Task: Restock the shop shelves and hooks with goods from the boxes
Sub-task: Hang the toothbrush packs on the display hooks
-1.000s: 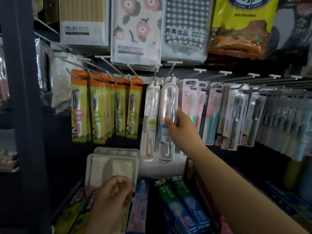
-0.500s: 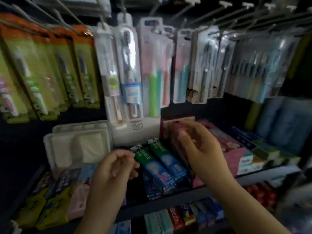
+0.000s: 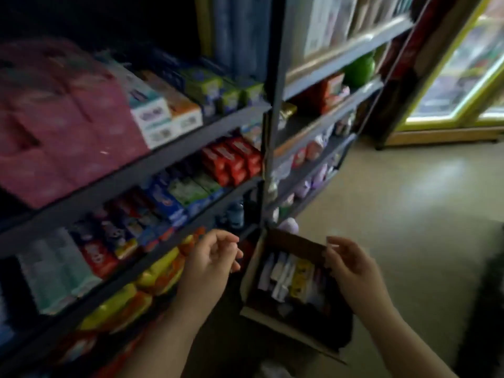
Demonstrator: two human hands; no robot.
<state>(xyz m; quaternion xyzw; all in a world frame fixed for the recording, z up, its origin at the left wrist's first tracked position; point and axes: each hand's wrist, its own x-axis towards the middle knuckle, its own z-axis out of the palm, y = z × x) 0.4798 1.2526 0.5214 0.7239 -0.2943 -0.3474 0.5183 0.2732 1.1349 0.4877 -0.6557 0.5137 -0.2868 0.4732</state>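
Head view: cardboard box (image 3: 275, 317) on the floor beside the shelves (image 3: 191, 148), flat packets (image 3: 289, 276) upright inside. Left hand (image 3: 210, 263) and right hand (image 3: 351, 268) loosely curled, empty. Packets likely light, slippery; pinch top edges.

floor (image 3: 395, 203): open cardboard box (image 3: 275, 320) | shelves (image 3: 152, 165): boxed goods (image 3: 231, 162)

Open cardboard box (image 3: 283, 271) of packets beside stocked shelves (image 3: 169, 156).
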